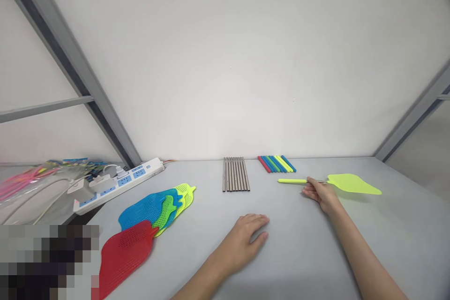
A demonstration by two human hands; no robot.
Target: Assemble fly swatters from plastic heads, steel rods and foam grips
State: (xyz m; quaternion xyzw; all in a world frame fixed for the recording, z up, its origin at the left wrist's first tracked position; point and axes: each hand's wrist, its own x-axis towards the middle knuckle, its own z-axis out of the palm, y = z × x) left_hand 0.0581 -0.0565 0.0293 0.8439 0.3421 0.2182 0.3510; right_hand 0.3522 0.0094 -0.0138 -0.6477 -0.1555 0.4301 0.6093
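Observation:
My right hand (319, 194) is closed on the metal shaft of a yellow fly swatter (353, 183), whose flat head points right and whose yellow handle points left. My left hand (248, 239) rests near the middle of the table, fingers apart, with nothing in it. Beyond it lies a row of metal tubes (235, 174). To their right is a row of coloured handles (277, 164) in red, blue, green and yellow. Left of my left hand, a red swatter head (128, 255) overlaps a pile of blue, green and yellow swatter heads (144, 210).
A white power strip (119, 186) with plugs and cables lies along the table's left side. Past it are pink items (21, 182) in clear plastic. A white wall (239, 56) stands behind the grey table (281, 272), with metal frame posts at both sides.

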